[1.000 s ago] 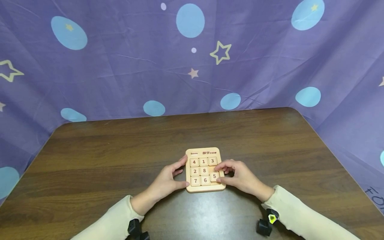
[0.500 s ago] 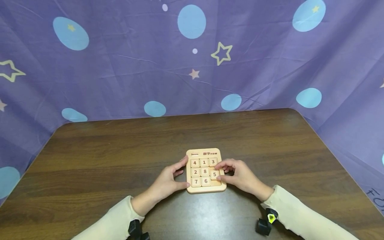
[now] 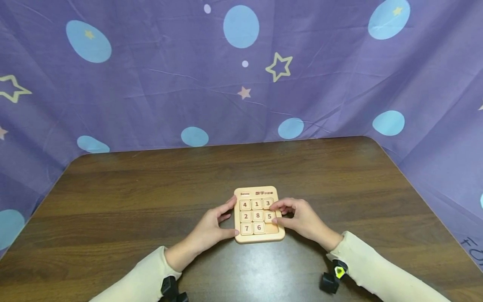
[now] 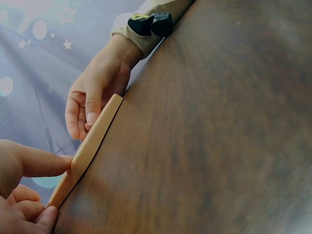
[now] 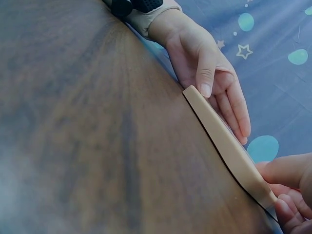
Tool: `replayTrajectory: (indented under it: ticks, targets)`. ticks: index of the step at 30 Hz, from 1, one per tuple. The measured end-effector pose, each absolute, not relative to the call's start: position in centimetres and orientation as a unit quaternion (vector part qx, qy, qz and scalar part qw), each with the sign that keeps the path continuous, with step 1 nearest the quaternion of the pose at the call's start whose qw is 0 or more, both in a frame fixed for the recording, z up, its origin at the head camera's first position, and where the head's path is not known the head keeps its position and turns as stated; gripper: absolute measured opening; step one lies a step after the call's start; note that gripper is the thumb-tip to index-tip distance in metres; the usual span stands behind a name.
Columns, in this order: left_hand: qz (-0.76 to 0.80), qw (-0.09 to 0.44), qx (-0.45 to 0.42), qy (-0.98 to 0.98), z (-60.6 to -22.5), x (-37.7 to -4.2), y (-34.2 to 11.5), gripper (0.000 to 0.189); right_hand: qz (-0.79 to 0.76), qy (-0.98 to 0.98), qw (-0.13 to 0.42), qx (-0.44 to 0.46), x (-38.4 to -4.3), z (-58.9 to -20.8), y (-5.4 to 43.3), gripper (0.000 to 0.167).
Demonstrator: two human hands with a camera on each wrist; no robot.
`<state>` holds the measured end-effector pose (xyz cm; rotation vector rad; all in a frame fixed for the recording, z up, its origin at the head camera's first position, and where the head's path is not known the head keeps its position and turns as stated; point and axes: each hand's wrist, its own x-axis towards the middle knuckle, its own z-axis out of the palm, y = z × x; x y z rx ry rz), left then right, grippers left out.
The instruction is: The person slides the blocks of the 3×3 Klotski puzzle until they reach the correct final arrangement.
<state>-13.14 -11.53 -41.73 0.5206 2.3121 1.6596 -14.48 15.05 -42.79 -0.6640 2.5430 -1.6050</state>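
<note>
L hand lay spread along wooden board; R hand pinched 5 tile. Both prob. light, stiff, smooth; best held by edges.

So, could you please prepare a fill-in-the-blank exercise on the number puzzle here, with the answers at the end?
In the head view, the centre tile of the puzzle board bears the number ____.
In the top row, ____ is the number between tile 4 and tile 3.
Tile 7 lies directly below the tile numbered ____.
The bare slot is at the bottom ____ of the puzzle board.

Missing words: 8; 1; 2; right
</note>
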Motion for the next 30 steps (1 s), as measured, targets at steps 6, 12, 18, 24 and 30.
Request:
replayTrajectory:
  ticks: [6, 12, 18, 24, 30]
  targets:
    - [0.570, 0.122, 0.182, 0.792, -41.7, -13.1, -11.6, 0.079, -0.527, 0.824, 0.031, -0.206, -14.5, -42.8, 14.9, 0.026]
    - [0.567, 0.120, 0.185, 0.794, -41.7, -13.1, -11.6, 0.079, -0.532, 0.824, 0.025, -0.195, -14.5, -42.8, 14.8, 0.025]
    - [0.570, 0.120, 0.182, 0.792, -41.7, -13.0, -11.7, 0.079, -0.535, 0.824, 0.026, -0.183, -14.3, -42.7, 14.6, 0.025]
    - [0.571, 0.118, 0.182, 0.792, -41.7, -13.0, -11.6, 0.079, -0.559, 0.809, 0.034, -0.179, -13.8, -42.6, 14.2, 0.024]
    - [0.571, 0.118, 0.180, 0.792, -41.8, -13.1, -11.6, 0.079, -0.578, 0.793, 0.033, -0.191, -13.1, -42.7, 13.8, 0.023]
